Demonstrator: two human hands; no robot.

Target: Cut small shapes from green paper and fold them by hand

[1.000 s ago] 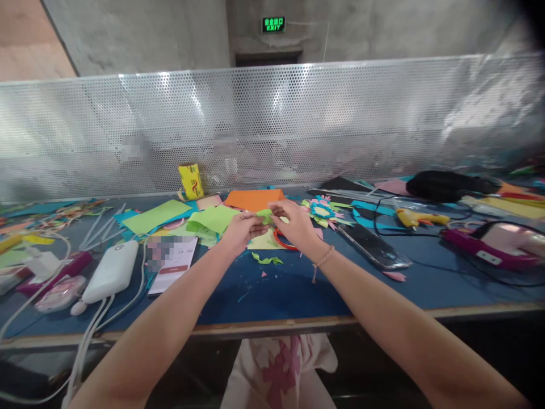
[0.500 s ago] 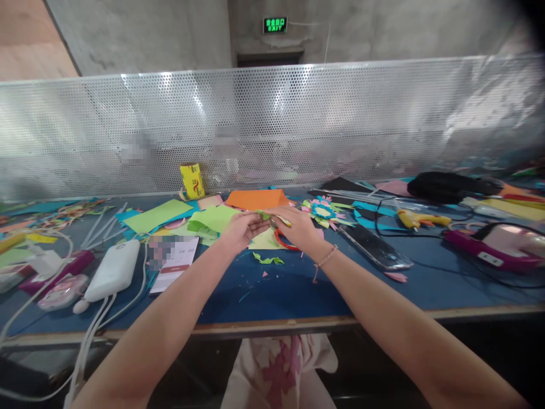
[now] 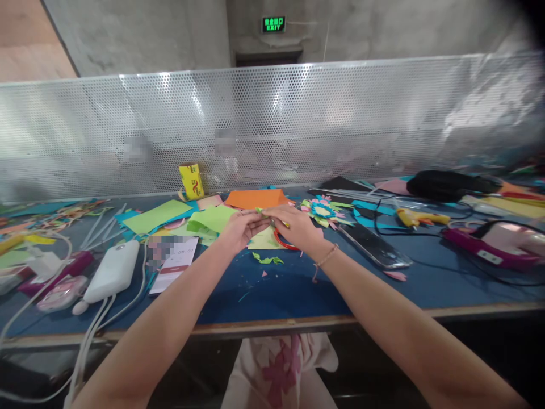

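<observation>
We are pinching a small green paper piece (image 3: 259,211) between the fingertips of our left hand (image 3: 247,228) and right hand (image 3: 289,220) over the worktop (image 3: 298,295), probably because something so small is needing support from both sides. Our fingers are hiding most of it (a bit of yellow (image 3: 286,224) is showing under the right hand, too covered to identify). A red loop (image 3: 284,243) is lying partly beneath that hand, a green scrap (image 3: 267,259) is resting nearer us, and a blue paper flower (image 3: 322,209) and dark phone (image 3: 374,247) are crowding the right side.
</observation>
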